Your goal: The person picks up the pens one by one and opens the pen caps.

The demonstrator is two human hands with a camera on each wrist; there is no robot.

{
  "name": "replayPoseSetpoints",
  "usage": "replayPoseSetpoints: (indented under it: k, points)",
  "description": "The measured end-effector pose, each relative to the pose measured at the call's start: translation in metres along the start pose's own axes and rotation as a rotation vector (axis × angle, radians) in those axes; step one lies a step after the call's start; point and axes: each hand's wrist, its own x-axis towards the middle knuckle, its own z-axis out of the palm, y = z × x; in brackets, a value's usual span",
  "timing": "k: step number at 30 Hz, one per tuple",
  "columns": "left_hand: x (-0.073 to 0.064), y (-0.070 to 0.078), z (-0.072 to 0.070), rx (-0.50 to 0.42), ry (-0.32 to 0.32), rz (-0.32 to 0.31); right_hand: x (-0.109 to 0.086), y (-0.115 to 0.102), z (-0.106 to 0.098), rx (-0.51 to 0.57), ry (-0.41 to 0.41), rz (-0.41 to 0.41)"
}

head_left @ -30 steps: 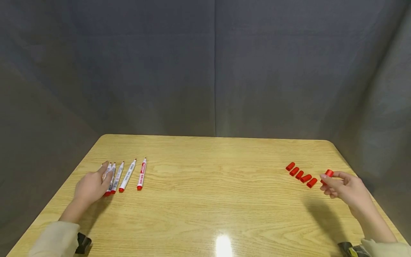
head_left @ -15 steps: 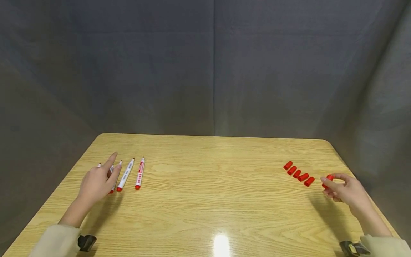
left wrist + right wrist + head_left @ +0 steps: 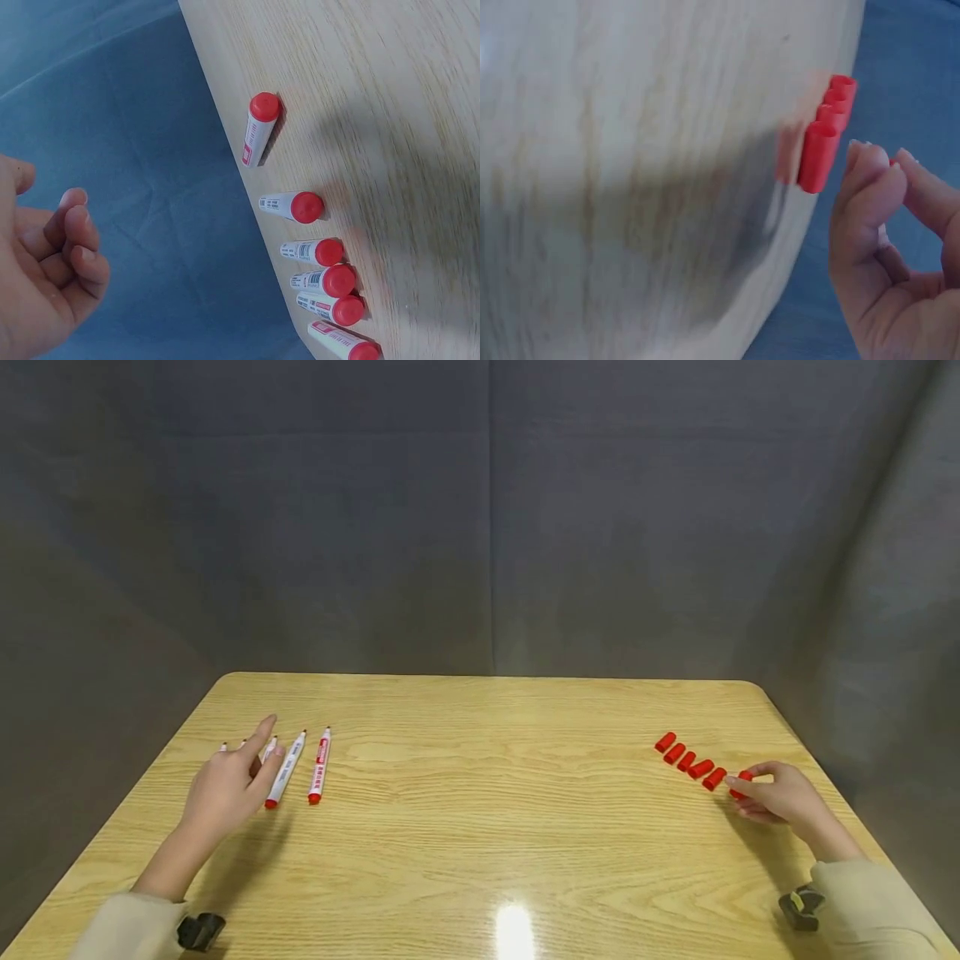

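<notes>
My right hand point(image 3: 783, 797) pinches a red marker cap point(image 3: 740, 784) between thumb and fingers, at the near right end of a slanting row of red caps point(image 3: 701, 768). The right wrist view shows those fingers hiding nearly all of the held cap, close to the last cap point(image 3: 821, 157) of the row. Over on the left, my left hand point(image 3: 225, 785) hovers above several uncapped whiteboard markers, index finger stretched out and the rest loosely bent, holding nothing. A red-labelled marker point(image 3: 319, 766) and a white marker point(image 3: 287, 770) lie beside it; others are partly hidden underneath.
Both groups lie on a wood-grain table point(image 3: 480, 827), whose far edge meets a dark grey curtain point(image 3: 480, 527). Curtain also hangs at both sides. A bare stretch of tabletop separates markers from caps.
My right hand has brought the cap left, up against the end of the row. My left hand lifted and shifted slightly right over the markers, then stayed nearly still.
</notes>
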Motion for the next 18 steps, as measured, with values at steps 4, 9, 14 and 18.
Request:
replayPoseSetpoints:
  k: [4, 9, 14, 18]
  points:
    - [-0.002, -0.001, -0.001, -0.011, 0.01, 0.006, 0.008, 0.002, 0.002, 0.048, -0.038, 0.051]
    - [-0.003, 0.002, -0.002, -0.019, 0.037, 0.028, 0.016, 0.004, 0.003, 0.093, -0.069, 0.102]
    - [-0.003, 0.006, -0.002, -0.036, 0.049, 0.051, 0.019, 0.006, 0.002, 0.119, -0.1, 0.104]
    - [-0.004, 0.01, -0.001, -0.048, 0.048, 0.054, 0.016, 0.005, 0.0, 0.058, -0.074, 0.054]
